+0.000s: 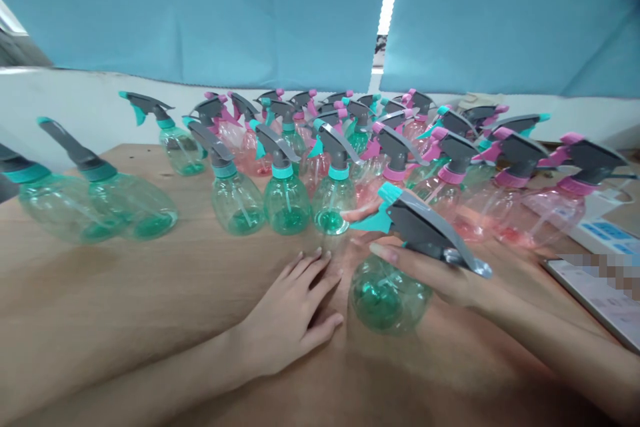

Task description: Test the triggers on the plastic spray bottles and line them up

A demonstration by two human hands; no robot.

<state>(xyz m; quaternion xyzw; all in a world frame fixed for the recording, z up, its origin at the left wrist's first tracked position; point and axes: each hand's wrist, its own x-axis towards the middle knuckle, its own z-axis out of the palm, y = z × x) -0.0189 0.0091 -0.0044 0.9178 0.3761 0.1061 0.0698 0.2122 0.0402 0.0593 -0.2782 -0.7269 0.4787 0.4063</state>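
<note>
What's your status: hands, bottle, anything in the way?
Right hand grips green bottle at sprayer. Left hand flat on table. Other bottles crowd close behind.

Held bottle [387,293] stands before the bottle rows [330,160] (papers [600,290] lie right).

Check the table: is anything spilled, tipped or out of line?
Nothing spilled. One green spray bottle sits apart from the rows, tilted under the right hand. Two green bottles far left look leaning, possibly lens distortion. Left hand lies flat beside it.
</note>
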